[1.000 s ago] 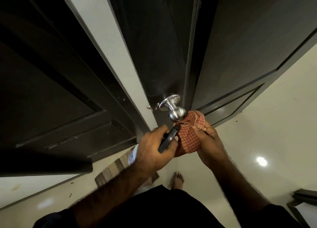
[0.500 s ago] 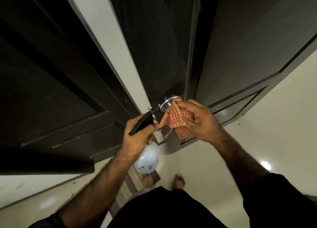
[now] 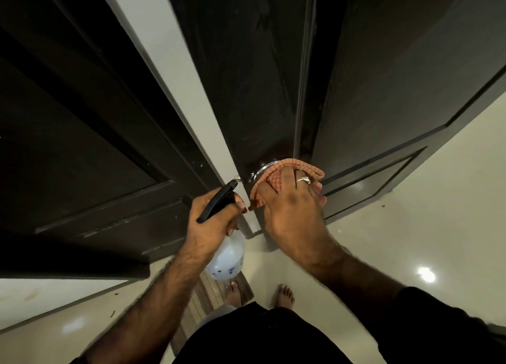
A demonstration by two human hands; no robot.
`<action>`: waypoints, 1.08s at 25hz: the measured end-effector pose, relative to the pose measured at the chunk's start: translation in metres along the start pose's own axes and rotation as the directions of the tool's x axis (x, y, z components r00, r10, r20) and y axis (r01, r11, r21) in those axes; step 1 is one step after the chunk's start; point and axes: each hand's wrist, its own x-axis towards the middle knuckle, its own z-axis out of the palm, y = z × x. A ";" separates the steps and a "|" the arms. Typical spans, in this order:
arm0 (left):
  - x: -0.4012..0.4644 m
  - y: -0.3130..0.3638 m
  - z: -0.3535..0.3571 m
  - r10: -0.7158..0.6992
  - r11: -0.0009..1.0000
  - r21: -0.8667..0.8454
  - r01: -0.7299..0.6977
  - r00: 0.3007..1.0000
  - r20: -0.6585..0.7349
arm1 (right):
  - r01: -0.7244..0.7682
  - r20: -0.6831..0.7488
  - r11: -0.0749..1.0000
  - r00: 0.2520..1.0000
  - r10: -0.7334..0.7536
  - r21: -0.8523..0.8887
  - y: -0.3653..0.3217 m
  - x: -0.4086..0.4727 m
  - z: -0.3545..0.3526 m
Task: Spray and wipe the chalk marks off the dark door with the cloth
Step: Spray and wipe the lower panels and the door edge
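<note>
Right hand point(image 3: 290, 207) clasped the cloth point(image 3: 290, 164) over the knob point(image 3: 262, 170), door point(image 3: 246, 76) face directly above it. Left hand point(image 3: 210, 224) gripped the bottle point(image 3: 227, 257) just beside, left of the cloth, nozzle point(image 3: 232, 184) aimed up at the door.

Checked woven cloth point(image 3: 301, 163), shiny metal knob point(image 3: 263, 170), seemingly wood-grained dark door point(image 3: 246, 90), glossy floor point(image 3: 410, 226).

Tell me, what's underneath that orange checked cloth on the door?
Only a shiny metal rim peeks out upper left of the checked cloth, against the dark door. The rest is hidden by the cloth and the right hand gripping it.
</note>
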 end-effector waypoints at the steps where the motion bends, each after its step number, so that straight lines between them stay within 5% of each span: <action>1: 0.000 0.002 0.001 -0.009 1.000 -0.005 0.009 1.000 -0.001 | 0.044 -0.026 0.999 0.999 -0.045 -0.016 0.003 -0.001 0.006; 5: 0.004 0.010 0.009 -0.023 1.000 -0.014 0.023 1.000 -0.011 | 0.283 -0.181 0.944 0.950 -0.253 0.169 0.040 -0.002 0.023; 7: 0.004 0.013 0.011 -0.008 0.999 -0.031 0.008 1.000 0.006 | 0.329 -0.288 0.831 0.933 -0.214 0.449 0.052 -0.008 0.022; 9: 0.003 0.016 0.010 0.001 0.999 -0.033 0.000 1.000 0.008 | 0.107 -0.197 0.506 0.972 0.127 0.856 0.051 -0.011 0.012; 10: 0.002 0.017 0.008 -0.002 0.999 -0.032 0.002 1.000 0.005 | -0.015 -0.097 0.325 0.941 0.324 0.945 0.048 -0.009 0.007; 12: 0.000 0.016 0.004 -0.015 1.000 -0.027 0.015 1.000 -0.002 | -0.209 0.050 0.184 0.781 0.622 0.960 0.036 0.002 0.000; 14: -0.004 0.014 -0.001 -0.034 0.999 -0.016 0.034 0.999 -0.017 | -0.275 0.054 0.216 0.725 0.687 0.937 0.018 0.015 -0.002; 16: -0.008 0.012 -0.005 -0.032 0.999 0.005 0.033 0.999 -0.037 | -0.205 -0.096 0.444 0.818 0.567 0.872 0.002 0.016 0.006; 18: -0.012 0.012 -0.008 -0.014 1.000 0.015 0.014 0.999 -0.047 | -0.023 -0.313 0.825 0.919 0.240 0.564 -0.003 0.006 0.019; 19: -0.013 0.013 -0.011 -0.002 1.000 0.015 0.003 0.999 -0.053 | 0.105 -0.353 0.916 0.935 0.042 0.387 -0.001 0.004 0.020; 22: -0.014 0.012 -0.018 -0.006 1.000 0.015 0.007 0.997 -0.077 | 0.412 -0.312 0.908 0.874 -0.372 0.074 0.015 0.013 0.015; 25: -0.013 0.012 -0.025 -0.026 0.999 0.024 0.028 0.995 -0.092 | 0.371 -0.322 0.917 0.894 -0.311 0.145 0.024 0.019 0.017; 27: -0.013 0.015 -0.028 -0.026 1.000 0.013 0.027 0.995 -0.093 | 0.161 -0.392 0.872 0.919 0.039 0.463 0.014 0.016 0.018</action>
